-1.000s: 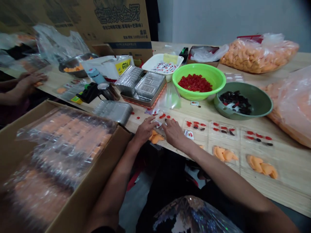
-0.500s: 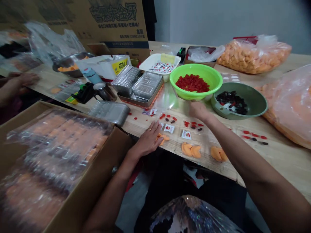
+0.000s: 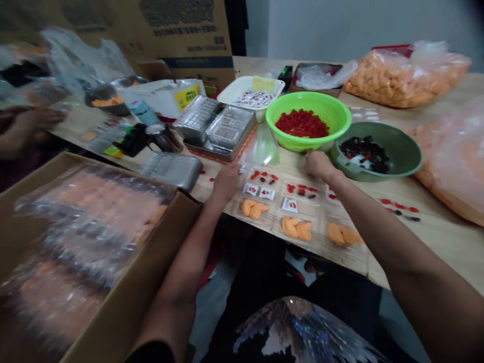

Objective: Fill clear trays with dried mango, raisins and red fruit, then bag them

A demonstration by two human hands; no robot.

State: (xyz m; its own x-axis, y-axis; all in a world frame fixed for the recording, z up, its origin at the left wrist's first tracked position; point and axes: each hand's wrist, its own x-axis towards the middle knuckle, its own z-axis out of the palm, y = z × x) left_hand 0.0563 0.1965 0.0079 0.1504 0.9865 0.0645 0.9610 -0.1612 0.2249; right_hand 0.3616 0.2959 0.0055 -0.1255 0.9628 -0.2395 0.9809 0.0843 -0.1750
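My left hand (image 3: 227, 182) is at the left end of a row of clear plastic trays, its fingers closed on a small white packet (image 3: 241, 170) that barely shows. The nearest tray (image 3: 257, 182) holds red and dark pieces on top, two printed packets (image 3: 267, 193) in the middle and orange curled pieces (image 3: 254, 208) below. Beside it, another tray carries one packet (image 3: 289, 204) and more orange pieces (image 3: 297, 228). My right hand (image 3: 316, 164), fingers curled, hovers just below the bright green bowl (image 3: 308, 143) of red pieces; what it grips, if anything, is hidden.
A dark green basin (image 3: 406, 164) of dark pieces stands right of the green bowl. Bags of orange pieces (image 3: 404, 80) lie behind. A white dish (image 3: 230, 93) of packets and stacked clear trays (image 3: 230, 128) stand ahead. An open carton (image 3: 151, 262) fills the left; another person's hands (image 3: 28, 123) show beyond.
My left hand has moved up and off the nearest tray's orange pieces to the loose packet, and its fingers have closed. My right hand has shifted slightly right. The view has tilted a little.
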